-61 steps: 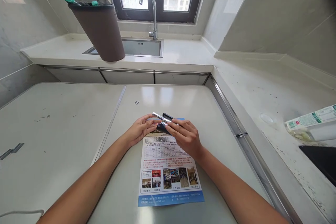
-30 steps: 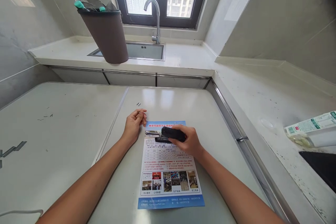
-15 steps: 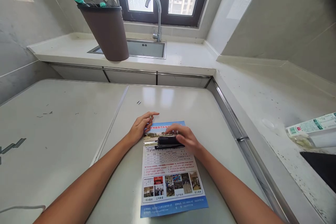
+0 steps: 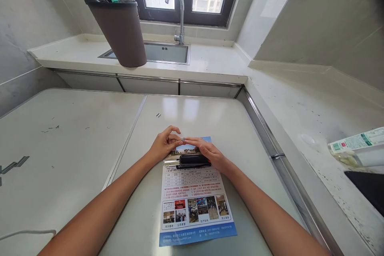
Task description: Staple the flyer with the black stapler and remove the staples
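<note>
A stapler (image 4: 192,160), black with its silver metal channel showing at the left, lies across a printed flyer (image 4: 196,184) with blue bands, text and photos. My left hand (image 4: 166,142) is above the flyer's top left corner, closed in a pinch at a small grey piece (image 4: 183,139) that looks like a bit of a staple strip. From the right, my right hand (image 4: 211,153) reaches over the stapler's end, fingers stretched out and their tips touching the grey piece. The heels of both hands rest near the tabletop.
Two short staple strips (image 4: 158,115) lie beyond my hands on the white table (image 4: 204,116). Dark grey strips (image 4: 15,165) and loose bits are at the left. A brown bin (image 4: 118,34) stands by the sink (image 4: 171,53). A bottle (image 4: 358,148) lies on the right counter.
My right hand has moved off the stapler, up and left, so its fingertips meet my left hand. My left fingers have bent from pointing into a pinch.
</note>
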Demonstrator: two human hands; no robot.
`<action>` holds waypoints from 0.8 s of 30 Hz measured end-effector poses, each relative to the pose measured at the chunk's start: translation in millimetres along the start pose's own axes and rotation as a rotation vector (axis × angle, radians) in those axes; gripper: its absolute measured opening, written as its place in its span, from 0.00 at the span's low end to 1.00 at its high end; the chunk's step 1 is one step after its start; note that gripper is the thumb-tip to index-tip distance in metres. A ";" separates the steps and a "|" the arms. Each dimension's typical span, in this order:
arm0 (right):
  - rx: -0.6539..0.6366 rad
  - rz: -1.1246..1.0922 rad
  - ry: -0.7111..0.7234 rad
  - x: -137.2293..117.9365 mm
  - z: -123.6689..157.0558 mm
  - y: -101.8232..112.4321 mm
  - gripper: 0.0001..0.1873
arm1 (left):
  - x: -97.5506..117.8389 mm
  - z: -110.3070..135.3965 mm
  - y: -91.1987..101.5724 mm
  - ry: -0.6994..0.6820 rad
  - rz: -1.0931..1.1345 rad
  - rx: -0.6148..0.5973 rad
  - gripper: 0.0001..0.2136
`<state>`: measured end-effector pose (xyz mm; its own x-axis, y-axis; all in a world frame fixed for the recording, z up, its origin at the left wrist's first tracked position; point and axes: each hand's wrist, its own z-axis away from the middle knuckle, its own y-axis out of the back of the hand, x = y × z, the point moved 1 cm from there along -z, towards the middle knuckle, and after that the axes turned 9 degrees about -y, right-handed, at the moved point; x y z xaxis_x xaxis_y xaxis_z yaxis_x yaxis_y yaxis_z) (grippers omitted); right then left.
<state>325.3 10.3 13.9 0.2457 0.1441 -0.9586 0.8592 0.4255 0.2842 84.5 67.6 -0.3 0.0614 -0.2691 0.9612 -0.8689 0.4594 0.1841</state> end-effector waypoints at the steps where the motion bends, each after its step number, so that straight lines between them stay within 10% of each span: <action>1: 0.006 0.002 0.003 0.5 -0.2 -0.6 0.30 | -1.0 0.2 0.0 0.000 -0.021 -0.010 0.17; 6: 0.026 -0.038 0.024 6.5 -2.5 -2.7 0.29 | 3.6 1.2 -4.1 -0.034 -0.146 -0.040 0.15; 11: 0.290 -0.082 -0.028 15.7 0.2 21.0 0.27 | 9.7 0.7 11.6 -0.137 -0.469 0.234 0.08; 16: 0.706 0.509 -0.083 26.6 13.4 57.3 0.25 | -6.8 -8.6 46.2 -0.232 -0.999 0.353 0.12; 24: 0.620 1.049 -0.203 53.8 13.9 50.7 0.29 | -38.9 -14.8 46.9 -0.019 -1.029 0.161 0.25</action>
<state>388.3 27.2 -23.5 0.9618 -0.0046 -0.2739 0.2585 -0.3156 0.9130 48.6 112.1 -26.0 0.8034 -0.4805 0.3517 -0.4562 -0.1172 0.8821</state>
